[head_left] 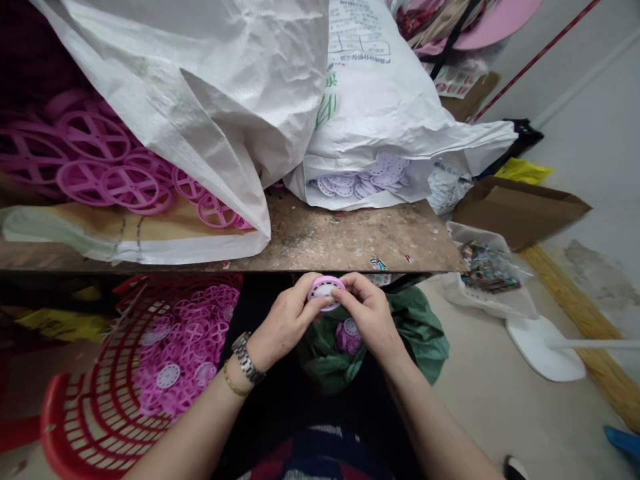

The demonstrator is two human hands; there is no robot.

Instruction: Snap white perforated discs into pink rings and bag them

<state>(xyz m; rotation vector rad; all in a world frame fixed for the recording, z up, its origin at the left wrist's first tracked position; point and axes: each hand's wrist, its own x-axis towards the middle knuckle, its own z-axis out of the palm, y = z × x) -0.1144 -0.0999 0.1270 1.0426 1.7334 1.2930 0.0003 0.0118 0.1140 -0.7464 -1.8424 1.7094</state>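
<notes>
Between my left hand (287, 313) and my right hand (367, 310) is a round plastic disc (325, 291), white and slotted in the middle with a pink rim. Both hands grip its edges, thumbs pressed on the white face; the fingers behind it are hidden. The disc is held just in front of the table edge. Below it, a green sack (420, 327) lies open with pink and white pieces (349, 335) inside. To the left, a red basket (75, 413) holds many pink spoked rings (200, 327) and a few white discs (169, 376).
On the wooden table (345, 237), a white sack (210, 80) spills pink spoked rings (130, 187). Beside it another white sack (380, 100) shows white slotted discs (365, 177). At right are a plastic bin (493, 300) of small colourful bits, a cardboard box (520, 210) and a white dustpan (545, 350).
</notes>
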